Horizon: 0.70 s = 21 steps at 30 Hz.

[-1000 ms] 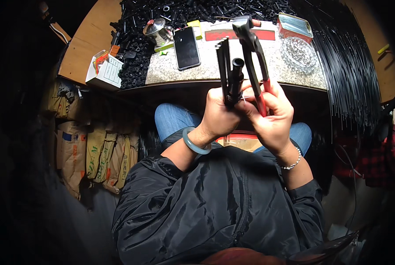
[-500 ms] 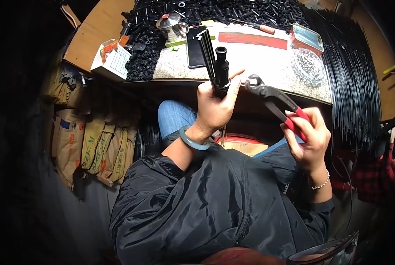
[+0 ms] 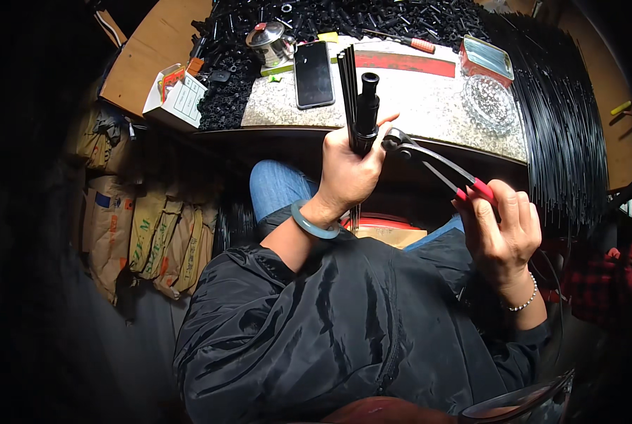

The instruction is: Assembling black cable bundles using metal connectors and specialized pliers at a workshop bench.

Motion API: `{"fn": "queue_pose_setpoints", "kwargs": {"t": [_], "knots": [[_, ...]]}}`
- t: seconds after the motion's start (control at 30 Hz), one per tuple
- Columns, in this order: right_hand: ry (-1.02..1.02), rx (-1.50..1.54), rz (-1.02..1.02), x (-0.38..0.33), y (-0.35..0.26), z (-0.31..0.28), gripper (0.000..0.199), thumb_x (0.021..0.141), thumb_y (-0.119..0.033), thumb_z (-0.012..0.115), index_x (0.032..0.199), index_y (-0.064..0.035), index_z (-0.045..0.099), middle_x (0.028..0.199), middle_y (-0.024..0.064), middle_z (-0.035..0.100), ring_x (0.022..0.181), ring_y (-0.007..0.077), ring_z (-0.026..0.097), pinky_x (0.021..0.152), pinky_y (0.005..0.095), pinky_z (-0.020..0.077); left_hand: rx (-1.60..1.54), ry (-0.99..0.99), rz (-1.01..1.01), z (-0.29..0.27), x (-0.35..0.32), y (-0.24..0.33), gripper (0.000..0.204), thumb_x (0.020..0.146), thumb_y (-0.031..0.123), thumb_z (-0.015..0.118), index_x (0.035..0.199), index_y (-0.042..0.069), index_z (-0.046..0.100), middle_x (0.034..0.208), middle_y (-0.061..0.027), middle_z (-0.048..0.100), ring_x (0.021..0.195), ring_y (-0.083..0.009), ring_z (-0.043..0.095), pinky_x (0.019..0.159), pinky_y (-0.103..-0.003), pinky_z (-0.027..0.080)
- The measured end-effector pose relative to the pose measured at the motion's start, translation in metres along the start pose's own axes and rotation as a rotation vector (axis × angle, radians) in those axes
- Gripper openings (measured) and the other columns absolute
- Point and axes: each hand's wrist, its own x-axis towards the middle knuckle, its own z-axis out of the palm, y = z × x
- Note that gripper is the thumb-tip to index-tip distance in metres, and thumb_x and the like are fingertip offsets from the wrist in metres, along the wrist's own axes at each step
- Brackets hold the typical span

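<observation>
My left hand [image 3: 350, 173] is closed around a black stepped tube [image 3: 367, 106] and a bundle of thin black rods [image 3: 347, 85], all held roughly upright. Below the fist, a few rod ends stick out over my lap. My right hand [image 3: 503, 237] grips the red handles of a pair of pliers [image 3: 439, 161]. Their dark, rounded jaws lie beside my left thumb, close to the lower part of the tube. Whether the jaws hold anything is hard to see.
Across the bench lie a phone [image 3: 314, 74], a metal pot [image 3: 270, 44], a glass dish [image 3: 490, 104], a rectangular tin [image 3: 487, 60] and a red-handled screwdriver [image 3: 422, 45]. Black parts [image 3: 372, 18] heap behind them. Long black rods [image 3: 563, 120] hang over the right edge; sacks [image 3: 153, 237] stand left.
The pliers have turned, and their jaws have come to my left thumb. My right hand has rotated and shifted slightly right and down. The tube and rods have moved a little right.
</observation>
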Motion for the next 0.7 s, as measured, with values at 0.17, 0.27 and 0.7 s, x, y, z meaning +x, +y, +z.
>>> {"fn": "queue_pose_setpoints", "kwargs": {"t": [0.17,0.27,0.7], "knots": [[-0.062,0.065,-0.011,0.001,0.001,-0.007,0.023,0.076,-0.022,0.069,0.070,-0.0045,0.056,0.084,0.0079,0.058,0.057,0.0180,0.048,0.046,0.0287,0.0339,-0.069,-0.016,-0.010,0.000,-0.001,0.001,0.019,0.086,-0.002,0.055,0.101,-0.003,0.067,0.060,0.0057,0.050,0.054,0.0005,0.039,0.046,-0.019,0.032],[-0.298,0.563,0.122,-0.009,0.004,-0.008,0.027,0.076,-0.022,0.070,0.070,-0.0025,0.051,0.077,0.0129,0.057,0.055,0.0264,0.055,0.047,0.0323,0.0421,-0.141,-0.061,0.062,-0.001,-0.002,0.004,0.017,0.087,-0.001,0.056,0.098,-0.004,0.067,0.062,0.0042,0.053,0.054,0.0005,0.039,0.046,-0.019,0.033],[-0.213,0.788,0.212,-0.029,-0.020,0.018,0.054,0.076,-0.004,0.065,0.125,0.0029,0.042,0.089,0.0200,0.058,0.078,0.0340,0.060,0.065,0.0361,0.0489,-0.147,-0.116,0.007,-0.001,-0.004,0.006,0.025,0.092,0.010,0.053,0.110,-0.005,0.062,0.054,0.0104,0.038,0.050,0.0020,0.032,0.044,-0.018,0.021]]}}
